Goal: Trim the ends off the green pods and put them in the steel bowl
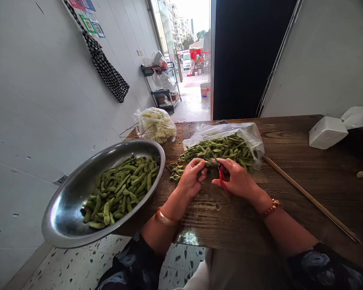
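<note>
In the head view my right hand [237,177] grips a pair of scissors [222,177] with red handles, its fingers around the handles and the dark blades apart. My left hand [193,175] pinches a green soybean pod [209,162] between thumb and fingertips, close to the blades. Just beyond both hands, a pile of soybean pods [226,147] spills from a clear plastic bag [250,129] onto the table. To my left, a wide metal basin [63,217] holds many more pods [124,189].
The dark wooden table [293,161] carries a bundle of thin wooden sticks [311,197] on the right. A bag of cauliflower [159,125] lies at the back left. A white tissue box [327,132] stands at the far right. Beyond the table is a cart [165,86] by the doorway.
</note>
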